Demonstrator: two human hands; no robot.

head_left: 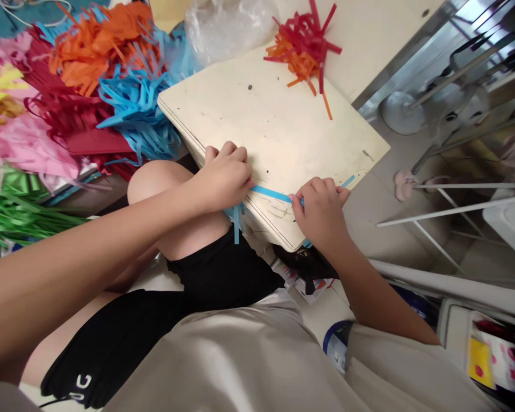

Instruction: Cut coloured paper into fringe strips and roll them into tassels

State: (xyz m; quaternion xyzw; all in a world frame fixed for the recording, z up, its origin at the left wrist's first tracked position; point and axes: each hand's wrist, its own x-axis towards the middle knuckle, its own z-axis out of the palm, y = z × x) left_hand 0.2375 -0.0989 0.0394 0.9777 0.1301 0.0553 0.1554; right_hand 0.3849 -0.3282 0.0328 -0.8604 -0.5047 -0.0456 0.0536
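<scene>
A narrow blue paper-like strip (272,193) runs between my two hands, stretched low over the near edge of the cream board (223,109). My left hand (226,176) is closed on its left end, fingers curled, and more blue strip ends (236,226) hang below that hand past the board's edge. My right hand (320,209) pinches the strip near the board's right corner. Another bit of blue (349,181) sticks out beyond the right fingers. What lies under the right palm is hidden.
A red and orange strip bunch (302,51) lies at the board's far side, beside a clear plastic bag (227,28). Heaps of orange (105,46), blue (139,109), dark red, pink and green strips (17,200) fill the left. White metal legs (463,186) stand at right.
</scene>
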